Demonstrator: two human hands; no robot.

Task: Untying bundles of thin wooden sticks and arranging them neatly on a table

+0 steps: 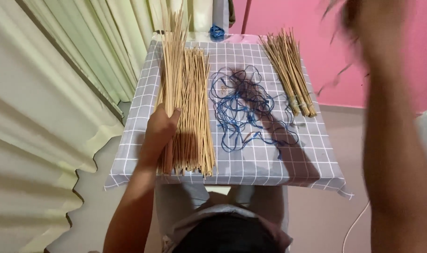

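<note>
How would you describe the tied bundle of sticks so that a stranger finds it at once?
Look at the grey checked cloth over the small table. At its far right lies the tied bundle, beyond the blue string. Unlike the loose sticks by the left hand, it is shorter, darker and bound.

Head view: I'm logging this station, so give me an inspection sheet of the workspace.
Surface: small table under a grey checked cloth.
Job's things: loose pile of thin sticks at left; tied stick bundle at right; tangled blue string between them.
Clutter: small blue wad at the far edge.
Hands: left hand grips some sticks from the pile; right hand raised, blurred, grip unclear.
Cables: white cord on the floor at right.
Surroundings: pale curtain at left, pink wall behind.
</note>
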